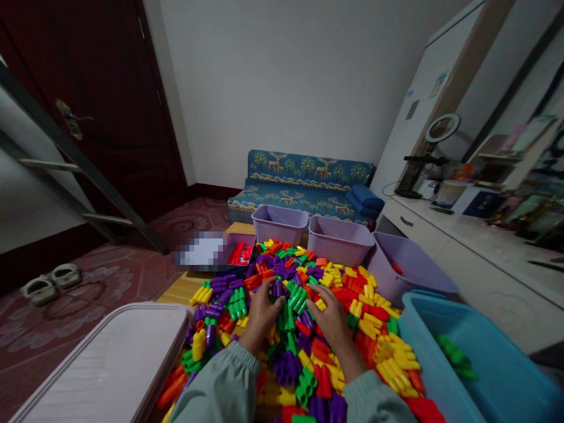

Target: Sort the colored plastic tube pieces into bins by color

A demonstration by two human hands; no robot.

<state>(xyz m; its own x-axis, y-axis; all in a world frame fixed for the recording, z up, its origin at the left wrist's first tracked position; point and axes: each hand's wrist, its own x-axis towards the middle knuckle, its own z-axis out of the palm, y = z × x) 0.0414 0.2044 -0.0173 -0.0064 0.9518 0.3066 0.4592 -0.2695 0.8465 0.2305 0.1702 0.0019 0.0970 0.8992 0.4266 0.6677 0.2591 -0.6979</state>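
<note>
Plastic bullet-shaped building blocks in green, purple, yellow, red and orange lie in a wide heap on the table. My left hand (pixel 263 311) is over the middle of the heap, thumb and fingers apart, beside a purple block (pixel 277 288). Opposite it, my right hand (pixel 328 314) has its fingers spread and slightly curled. A green block (pixel 297 298) lies between the two hands, close to the right fingertips. Whether those fingertips touch it is hard to tell. Neither hand visibly holds a block.
Lilac bins (pixel 339 239) line the far edge. A blue bin (pixel 480 358) with a green piece inside stands at right. At left is a pale lid (pixel 110 364); near it, a small box (pixel 240 251) holds red pieces. Behind are a patterned sofa (pixel 304 197) and a ladder (pixel 88 158).
</note>
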